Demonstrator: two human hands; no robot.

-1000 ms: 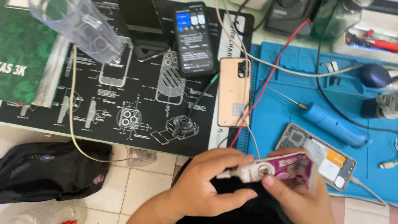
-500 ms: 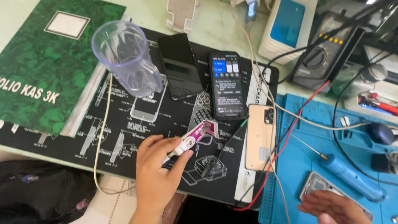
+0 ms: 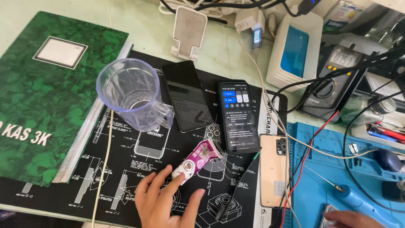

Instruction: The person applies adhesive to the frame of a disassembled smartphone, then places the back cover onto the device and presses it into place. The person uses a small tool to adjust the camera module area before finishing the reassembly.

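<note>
Two of my left hand fingers, spread apart, touched the pink sachet; pushed carelessly, it could hit the lit phone.

My view is bright and evenly lit — daylight-like, soft, with only faint shadows under the clear plastic jug and my left hand. Glare washes over the dark phone and the green book. The top right corner is blown out and a little smeared. Focus is sharp mid-frame; the edges bend slightly — my right hand is cut off there.
</note>
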